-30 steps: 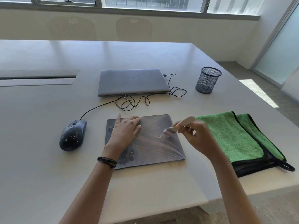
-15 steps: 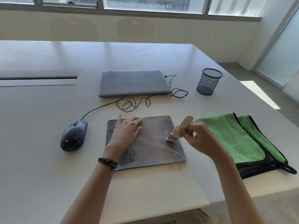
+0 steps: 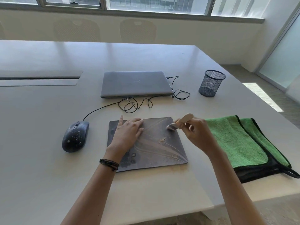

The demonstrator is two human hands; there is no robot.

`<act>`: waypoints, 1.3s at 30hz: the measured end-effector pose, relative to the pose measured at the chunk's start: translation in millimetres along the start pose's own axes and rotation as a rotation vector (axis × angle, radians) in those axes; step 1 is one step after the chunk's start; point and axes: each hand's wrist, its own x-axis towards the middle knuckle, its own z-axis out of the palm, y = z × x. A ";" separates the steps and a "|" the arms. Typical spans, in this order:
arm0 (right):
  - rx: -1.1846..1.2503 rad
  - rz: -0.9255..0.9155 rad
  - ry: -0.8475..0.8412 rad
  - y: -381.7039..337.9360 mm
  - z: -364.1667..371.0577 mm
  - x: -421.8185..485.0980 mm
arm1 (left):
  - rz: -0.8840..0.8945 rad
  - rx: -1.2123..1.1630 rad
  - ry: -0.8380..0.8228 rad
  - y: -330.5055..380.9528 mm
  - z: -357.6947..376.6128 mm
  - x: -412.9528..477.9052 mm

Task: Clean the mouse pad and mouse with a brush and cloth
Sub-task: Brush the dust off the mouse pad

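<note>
Right grip (image 3: 195,133) pinches brush (image 3: 179,122), bristles seemingly touching mouse pad (image 3: 152,151); left grip (image 3: 128,134) presses flat on it.

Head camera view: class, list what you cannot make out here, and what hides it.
1. Head view: the mouse pad is partly covered by the left hand lying flat on it.
2. The brush has blurred bristles, so contact with the pad is unclear; the right hand hides part of its handle.
3. The lettering at the pad's near edge is too small to read.
</note>
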 end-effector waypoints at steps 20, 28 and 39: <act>0.000 -0.072 -0.170 -6.0 3.8 6.0 | -0.007 -0.007 -0.008 1.6 -1.1 -0.2; 0.002 -0.133 -0.177 -16.4 -4.4 7.6 | -0.002 -0.011 -0.003 1.1 -1.1 -0.9; 0.010 -0.105 -0.214 -16.5 8.3 5.2 | 0.003 -0.014 -0.003 0.6 -1.1 -0.2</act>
